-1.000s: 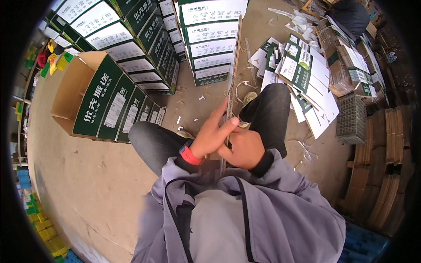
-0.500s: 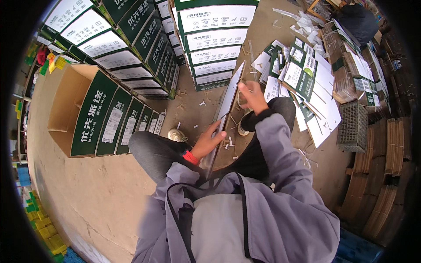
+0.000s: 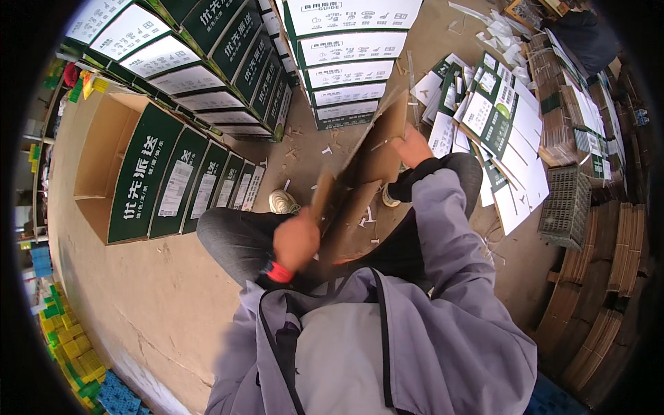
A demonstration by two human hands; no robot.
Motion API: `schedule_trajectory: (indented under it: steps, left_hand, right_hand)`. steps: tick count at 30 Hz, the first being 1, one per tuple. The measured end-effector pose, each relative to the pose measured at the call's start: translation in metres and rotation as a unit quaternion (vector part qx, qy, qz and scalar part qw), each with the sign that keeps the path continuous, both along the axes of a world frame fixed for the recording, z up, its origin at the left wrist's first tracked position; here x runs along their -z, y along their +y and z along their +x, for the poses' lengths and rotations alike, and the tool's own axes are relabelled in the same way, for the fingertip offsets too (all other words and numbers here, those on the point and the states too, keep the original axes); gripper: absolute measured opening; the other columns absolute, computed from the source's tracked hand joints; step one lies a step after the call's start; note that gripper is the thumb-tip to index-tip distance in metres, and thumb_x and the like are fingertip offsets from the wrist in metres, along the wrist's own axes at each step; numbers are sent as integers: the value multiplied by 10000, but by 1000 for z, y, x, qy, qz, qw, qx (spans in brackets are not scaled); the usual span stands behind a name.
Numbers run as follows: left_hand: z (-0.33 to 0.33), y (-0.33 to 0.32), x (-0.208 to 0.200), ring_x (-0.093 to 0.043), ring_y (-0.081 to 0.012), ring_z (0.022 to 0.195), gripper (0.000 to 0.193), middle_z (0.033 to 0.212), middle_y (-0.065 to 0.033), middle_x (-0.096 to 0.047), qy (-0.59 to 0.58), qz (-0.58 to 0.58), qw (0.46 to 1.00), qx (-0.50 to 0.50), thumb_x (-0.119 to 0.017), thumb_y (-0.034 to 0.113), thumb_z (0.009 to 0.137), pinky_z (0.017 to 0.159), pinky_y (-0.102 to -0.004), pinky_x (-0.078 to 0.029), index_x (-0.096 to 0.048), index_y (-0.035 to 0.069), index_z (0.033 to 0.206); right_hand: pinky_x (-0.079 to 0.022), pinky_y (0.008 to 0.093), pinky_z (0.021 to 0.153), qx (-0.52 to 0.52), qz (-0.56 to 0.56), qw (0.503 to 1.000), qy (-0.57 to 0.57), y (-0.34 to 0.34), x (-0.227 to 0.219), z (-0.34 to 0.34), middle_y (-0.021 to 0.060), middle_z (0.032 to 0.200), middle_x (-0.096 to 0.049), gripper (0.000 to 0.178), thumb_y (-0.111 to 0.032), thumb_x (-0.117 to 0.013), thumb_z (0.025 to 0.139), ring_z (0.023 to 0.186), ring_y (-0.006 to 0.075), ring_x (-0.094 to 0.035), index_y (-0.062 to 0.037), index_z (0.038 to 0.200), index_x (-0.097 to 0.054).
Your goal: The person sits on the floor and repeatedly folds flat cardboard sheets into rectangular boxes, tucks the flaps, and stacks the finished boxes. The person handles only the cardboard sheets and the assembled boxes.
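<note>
A part-open cardboard box [image 3: 387, 131] between the knees [image 3: 225, 228]

The cardboard box leans between the knees, above the floor [image 3: 138, 290]. The right hand [image 3: 415, 147] has its fingers bent tight over the edge of the right wall. The left hand [image 3: 296, 241] is by the near left flap. It is blurry, so I cannot tell how open its fingers are or if they grip.

I think it is best to pull both sides apart gently and evenly, so nothing rips. Press the folds until the corners look square.

The inside is plain, dull brown. The walls look flat, thin and stiff. On the right, flat white and green cartons [image 3: 508, 117] lie in a messy pile near a grey crate [image 3: 564, 207] full of little holes.
</note>
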State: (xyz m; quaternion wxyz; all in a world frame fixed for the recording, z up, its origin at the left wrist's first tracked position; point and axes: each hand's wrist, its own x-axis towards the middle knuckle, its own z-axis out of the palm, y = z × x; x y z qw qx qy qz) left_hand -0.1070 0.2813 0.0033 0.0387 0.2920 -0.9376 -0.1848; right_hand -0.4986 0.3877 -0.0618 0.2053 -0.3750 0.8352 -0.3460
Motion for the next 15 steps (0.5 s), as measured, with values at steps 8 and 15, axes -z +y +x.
schedule_trajectory:
  steps: [8, 15]
  left_hand:
    - [-26, -129, 20, -715, -515, 849, 353, 882, -323, -718, 42, 16, 989, -144, -596, 182, 961, 768, -621, -568, -594, -36, 1239]
    - [-36, -115, -18, -381, -438, 1533, 491, 1466, -194, -632, 281, 22, 959, 35, -574, 192, 982, 1286, -531, -263, -623, 98, 1462]
  right_hand:
    - [-537, 565, 998, -161, 163, 972, 50, 17, -106, 71, 365, 1272, -653, 633, -214, -610, 933, 1122, 543, -656, 22, 1503, -471]
    - [-334, 542, 1257, -250, -54, 866, 430, 26, -115, 87, 186, 1587, -511, 696, -346, -681, 980, 1383, 390, -575, -35, 1574, -492]
